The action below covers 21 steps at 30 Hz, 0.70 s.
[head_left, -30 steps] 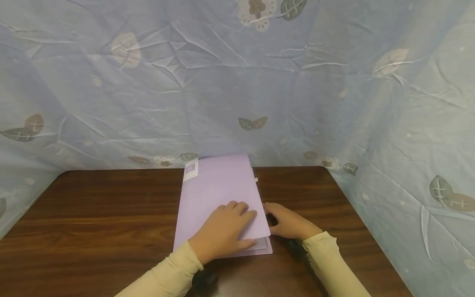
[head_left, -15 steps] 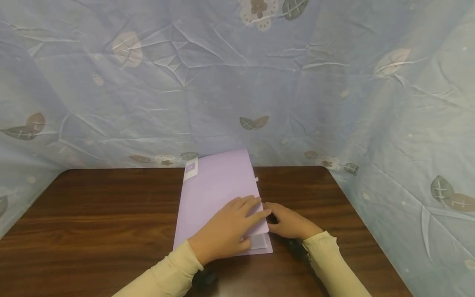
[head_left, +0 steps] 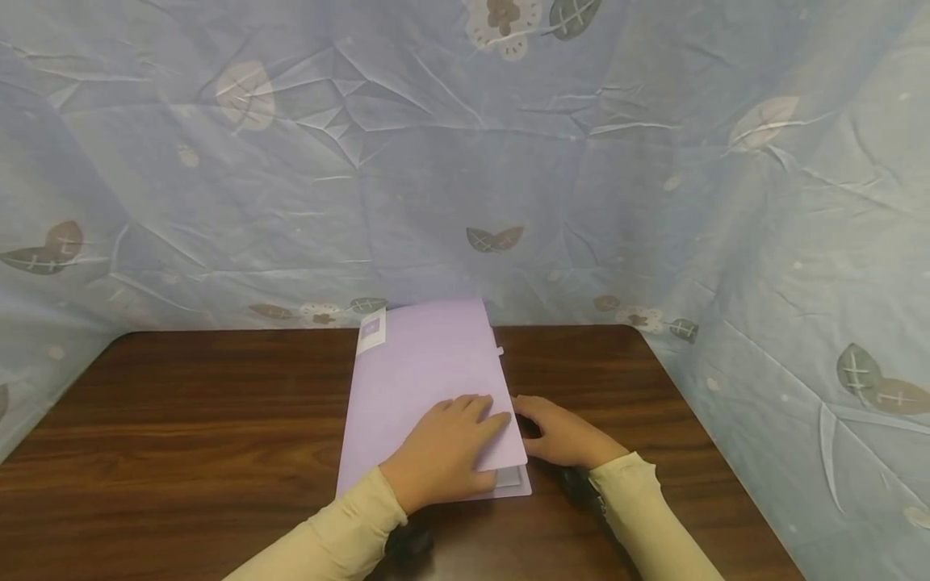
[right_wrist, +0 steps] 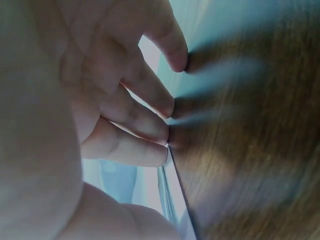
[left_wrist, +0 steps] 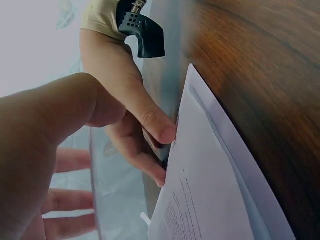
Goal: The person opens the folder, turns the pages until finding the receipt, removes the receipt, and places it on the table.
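A light purple folder lies on the table with a white label at its upper left. Its cover is lifted a little along the right side. My left hand holds the cover near the lower right corner, fingers on top and thumb beneath. Under the cover, printed paper shows in the left wrist view, lying on the back cover. My right hand is at the folder's right edge, thumb and fingertips touching that side. In the right wrist view its loosely extended fingers come down to the table beside the edge.
The dark wooden table spreads to both sides of the folder. Pale blue leaf-patterned cloth hangs behind it and along the right. A small white tab sticks out of the folder's right side. Dark wrist devices sit under the sleeves.
The left hand's fingers slid toward the cover's right edge, then drew back left. The cover's far corner rose slightly and came down again. My right hand stays almost still.
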Tool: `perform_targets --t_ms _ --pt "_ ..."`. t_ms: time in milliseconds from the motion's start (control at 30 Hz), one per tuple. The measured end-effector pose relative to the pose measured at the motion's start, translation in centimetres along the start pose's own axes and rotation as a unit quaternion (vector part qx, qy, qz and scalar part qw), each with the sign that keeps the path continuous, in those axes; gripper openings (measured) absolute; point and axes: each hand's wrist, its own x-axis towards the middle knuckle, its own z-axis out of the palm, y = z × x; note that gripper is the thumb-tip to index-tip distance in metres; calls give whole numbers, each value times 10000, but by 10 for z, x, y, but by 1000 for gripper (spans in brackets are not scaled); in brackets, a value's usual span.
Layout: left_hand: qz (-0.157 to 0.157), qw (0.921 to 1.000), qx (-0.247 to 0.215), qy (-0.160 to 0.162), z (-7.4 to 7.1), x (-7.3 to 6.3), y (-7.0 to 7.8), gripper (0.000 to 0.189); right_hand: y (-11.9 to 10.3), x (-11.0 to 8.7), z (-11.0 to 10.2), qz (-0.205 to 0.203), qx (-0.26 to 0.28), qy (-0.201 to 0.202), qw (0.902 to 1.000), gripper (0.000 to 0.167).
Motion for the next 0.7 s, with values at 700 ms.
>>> perform_targets --t_ms 700 --pt "-612 9978 -80 240 -12 -38 -29 72 6 4 1 317 -131 -198 9992 57"
